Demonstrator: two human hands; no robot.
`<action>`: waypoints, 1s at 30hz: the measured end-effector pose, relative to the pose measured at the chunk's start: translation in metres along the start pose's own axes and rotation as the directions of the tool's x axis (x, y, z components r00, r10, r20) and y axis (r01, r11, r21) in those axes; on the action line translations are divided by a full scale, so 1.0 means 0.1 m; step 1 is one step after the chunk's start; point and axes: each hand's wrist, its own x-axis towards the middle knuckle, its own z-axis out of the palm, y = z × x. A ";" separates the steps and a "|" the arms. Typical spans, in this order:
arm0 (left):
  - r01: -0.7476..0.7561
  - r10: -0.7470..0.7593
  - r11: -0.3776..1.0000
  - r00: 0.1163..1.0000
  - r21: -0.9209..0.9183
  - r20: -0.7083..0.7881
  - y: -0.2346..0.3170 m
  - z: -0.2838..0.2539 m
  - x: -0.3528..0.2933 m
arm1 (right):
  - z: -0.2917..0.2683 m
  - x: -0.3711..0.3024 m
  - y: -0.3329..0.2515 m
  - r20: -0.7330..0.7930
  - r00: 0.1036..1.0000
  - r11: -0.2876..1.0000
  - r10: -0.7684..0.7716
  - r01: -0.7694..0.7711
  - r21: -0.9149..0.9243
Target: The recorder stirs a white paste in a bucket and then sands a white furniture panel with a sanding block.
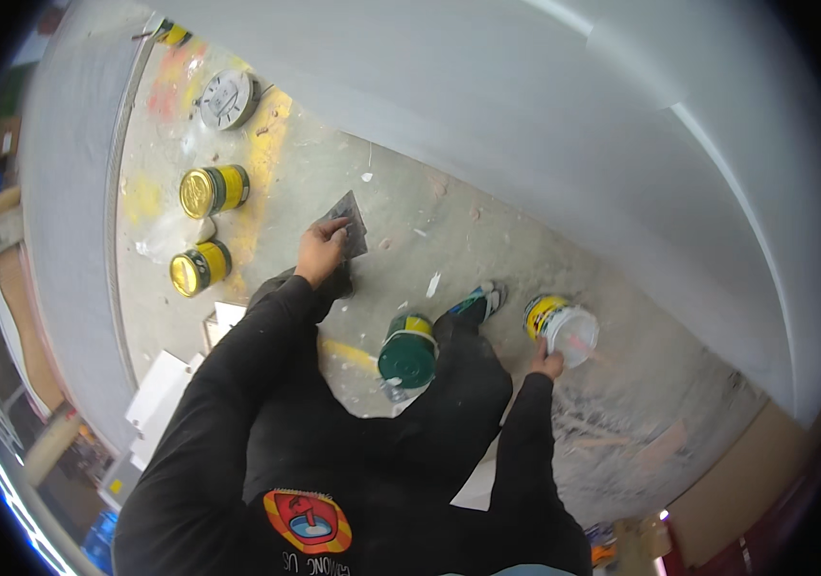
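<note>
My left hand [322, 252] is closed around a thin grey putty knife [353, 228], its flat blade pointing up and away over the concrete floor. To the right, my right hand [547, 361] grips the near rim of a yellow-labelled can [547, 309]. The can's pale top, with a pinkish smear, faces me at a tilt; the fingers behind the rim are partly hidden. Between my legs stands a green-lidded can [407, 359] with a yellow band. My shoe [493, 296] shows just left of the can my right hand grips.
At the left stand two gold-lidded cans [214, 191], and beyond them lies a round grey lid or tin [229, 99]. Large grey panels rise along the left [74, 192] and across the far right [621, 144]. White board pieces [159, 394] lie beside my left arm.
</note>
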 end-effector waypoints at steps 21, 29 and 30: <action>0.263 -0.250 0.808 0.963 -0.528 0.097 -0.01 0.08 0.55 | 1.57 -0.35 -1.92 0.993 0.091 0.996 0.076 0.030 -0.079; 0.313 -0.183 0.833 0.934 -0.455 0.308 0.27 0.05 0.46 | 1.58 -1.50 -1.96 0.970 -0.236 0.688 0.064 -0.693 -0.214; 0.182 -0.061 0.924 0.939 -0.338 0.340 0.33 0.03 0.45 | 1.54 -1.51 -2.04 0.969 -0.245 0.749 0.038 -0.634 -0.190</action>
